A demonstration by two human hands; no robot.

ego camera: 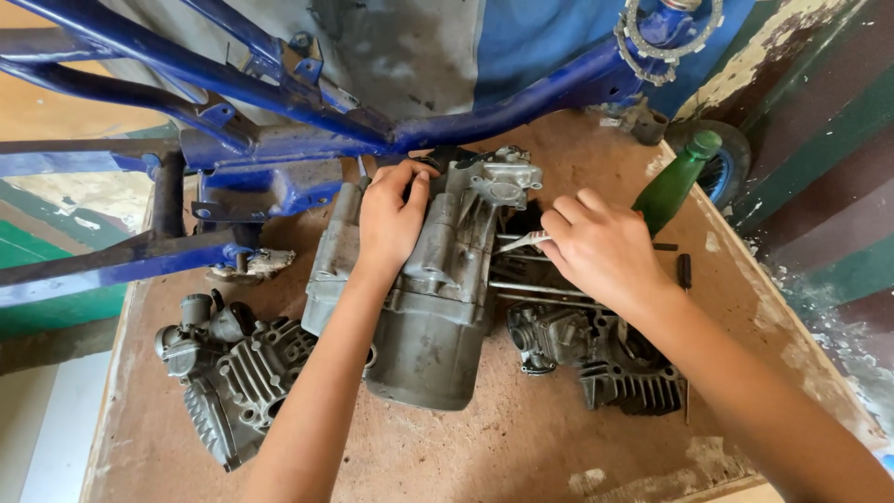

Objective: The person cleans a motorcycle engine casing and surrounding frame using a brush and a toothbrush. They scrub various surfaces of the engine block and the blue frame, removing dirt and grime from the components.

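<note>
Your left hand (391, 219) sits on top of the grey engine case (424, 279) at frame centre, fingers curled and pressed together over its upper edge, thumb alongside. Keep that palm down; it's what stops the case rocking on the board.

Your right hand (601, 247), right of centre, pinches a thin silver tool (521, 243) between thumb and fingertips; other fingers curled in. The tip points left into the gap at the case's right side. What it touches is hidden, can't tell. Keep the tool in line with the gap, use light pressure and don't pry against the case edge.

The case lies flat on the brown workbench (521, 447), its upper end just under the blue frame (279, 102) that crosses the top of the frame. Long bare studs (540, 291) stick out to the right, under your right hand; watch your wrist on them.

Finned cylinder (619, 373) lies lower right, touching or just beside the studs' end. Another finned engine part (233, 373) is lower left, apart from the case. A small metal bracket (250, 265) lies left of the case under the frame. Green bottle (675, 182) leans upper right, just behind your right knuckles; mind you don't knock it. A dark screwdriver (684, 272) lies right of your hand. Toothed sprocket (666, 37) hangs at top right.
</note>
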